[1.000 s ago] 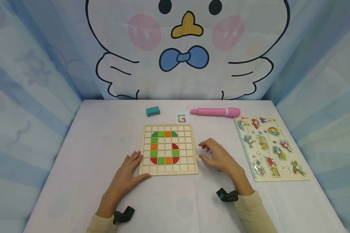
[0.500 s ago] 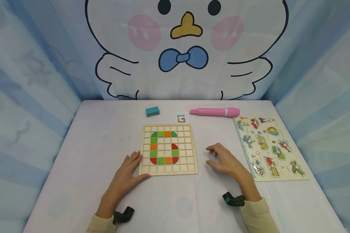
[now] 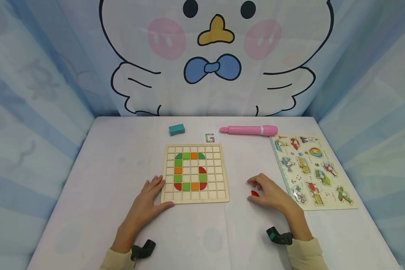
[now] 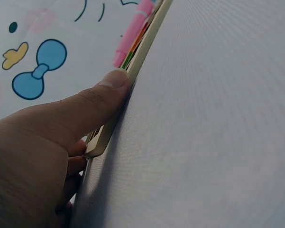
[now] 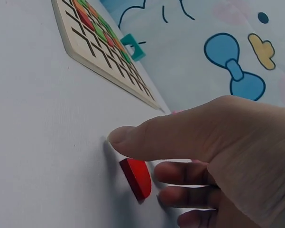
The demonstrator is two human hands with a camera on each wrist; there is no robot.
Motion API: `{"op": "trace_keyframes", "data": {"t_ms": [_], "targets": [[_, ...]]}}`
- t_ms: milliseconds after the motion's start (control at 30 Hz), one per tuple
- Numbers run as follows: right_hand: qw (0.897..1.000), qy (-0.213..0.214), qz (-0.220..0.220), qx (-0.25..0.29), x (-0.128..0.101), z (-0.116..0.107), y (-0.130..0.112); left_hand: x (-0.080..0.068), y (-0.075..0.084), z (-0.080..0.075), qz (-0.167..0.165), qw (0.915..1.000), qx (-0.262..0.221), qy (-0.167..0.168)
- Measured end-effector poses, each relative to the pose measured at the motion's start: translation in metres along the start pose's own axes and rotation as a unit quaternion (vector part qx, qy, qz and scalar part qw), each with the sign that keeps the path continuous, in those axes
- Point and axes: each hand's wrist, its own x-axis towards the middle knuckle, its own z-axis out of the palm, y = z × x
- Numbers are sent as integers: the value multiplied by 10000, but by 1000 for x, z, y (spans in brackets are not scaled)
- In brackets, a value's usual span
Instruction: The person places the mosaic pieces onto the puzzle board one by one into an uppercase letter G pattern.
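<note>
A wooden grid board [image 3: 216,195] lies in the middle of the table, with green, orange and red tiles [image 3: 186,186] set in it as a G-like outline. My left hand [image 3: 145,204] rests at its near left corner, fingers along the left side and thumb [image 4: 114,80] against the front edge. To the right of the board, my right hand [image 3: 268,193] is low over the table. A red quarter-round tile [image 5: 136,178] lies on the cloth between the right thumb [image 5: 156,135] and the loosely curled fingers, with gaps around it in the right wrist view.
Behind the board lie a small pattern card [image 3: 210,137], a teal block [image 3: 177,129] and a pink marker [image 3: 246,129]. A picture puzzle board [image 3: 312,172] lies at the right, close to my right hand. Curtains enclose the table at the back and sides.
My right hand has drawn away from the board, rightward and toward the near edge. The red tile now shows beside its thumb. My left hand has stayed in place.
</note>
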Motion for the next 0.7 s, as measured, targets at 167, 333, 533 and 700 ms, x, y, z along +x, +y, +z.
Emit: {"op": "trace_keyframes", "data": {"t_ms": [167,333,533,700], "targets": [[9998,-100,-87,115,-5,-4,6,0,1,0,10,10000,22,22],[9995,-110,-178,249,-6,-5,10,-1,1,-1,35,10000,47,41],[9994,-108,-45,327,-2,-4,9,-1,2,-2,45,10000,2,37],[9991,-169,49,378,1,-5,9,-1,1,-1,7,10000,2,20]]}}
